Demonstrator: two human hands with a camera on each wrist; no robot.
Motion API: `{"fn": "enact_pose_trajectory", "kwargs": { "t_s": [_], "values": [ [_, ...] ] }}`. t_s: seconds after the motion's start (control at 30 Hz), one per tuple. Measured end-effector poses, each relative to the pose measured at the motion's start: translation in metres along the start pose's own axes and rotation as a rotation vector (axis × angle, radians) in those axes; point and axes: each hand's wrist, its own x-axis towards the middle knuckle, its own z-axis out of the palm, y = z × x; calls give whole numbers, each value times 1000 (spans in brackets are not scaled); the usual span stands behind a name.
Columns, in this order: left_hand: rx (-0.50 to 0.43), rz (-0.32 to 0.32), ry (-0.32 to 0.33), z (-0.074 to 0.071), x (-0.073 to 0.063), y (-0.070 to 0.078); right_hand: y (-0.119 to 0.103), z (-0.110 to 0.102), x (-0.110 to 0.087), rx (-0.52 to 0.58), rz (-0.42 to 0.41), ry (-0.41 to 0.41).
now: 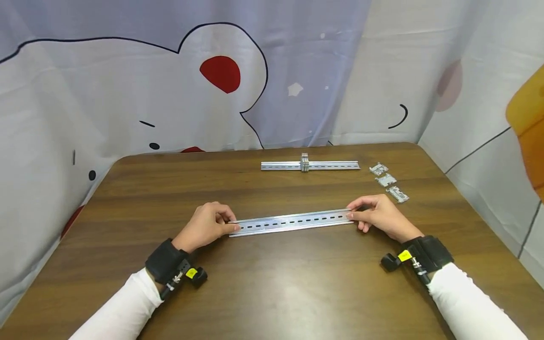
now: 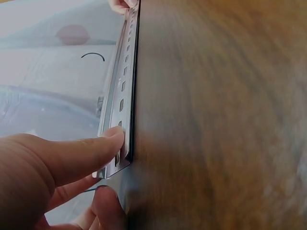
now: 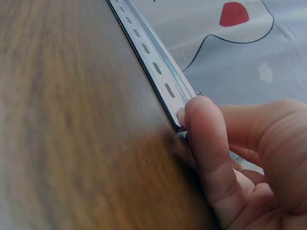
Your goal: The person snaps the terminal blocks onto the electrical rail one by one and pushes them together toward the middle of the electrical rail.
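A slotted metal DIN rail (image 1: 293, 221) stretches between the two hands over the wooden table, its right end slightly farther back than its left. My left hand (image 1: 211, 221) pinches the left end, thumb on the slotted face and fingers behind the edge. At the other end my right hand (image 1: 380, 216) grips the rail between thumb and fingers. In the left wrist view the thumb (image 2: 103, 148) presses beside a slot near the rail's end. The right wrist view shows the right thumb (image 3: 206, 129) over the rail's corner, which it partly hides.
Farther back on the table (image 1: 272, 283) lies a second DIN rail (image 1: 333, 165) with a clutch of grey terminal blocks (image 1: 304, 163) mounted near its middle. Three loose grey pieces (image 1: 386, 180) lie in a slanting row at the right. A printed curtain (image 1: 127, 94) hangs behind the table.
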Motion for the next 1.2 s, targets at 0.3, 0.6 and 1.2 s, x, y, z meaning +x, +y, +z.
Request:
{"fn": "enact_pose_trajectory", "kwargs": {
  "t_s": [0.3, 0.6, 1.2],
  "values": [
    [5, 11, -27, -1, 5, 3, 0, -4, 0, 30, -4, 1],
    [104, 80, -78, 1, 1, 13, -1, -6, 3, 121, 79, 99],
    [258, 193, -8, 7, -5, 25, -12, -79, -12, -862, 73, 340]
  ]
}}
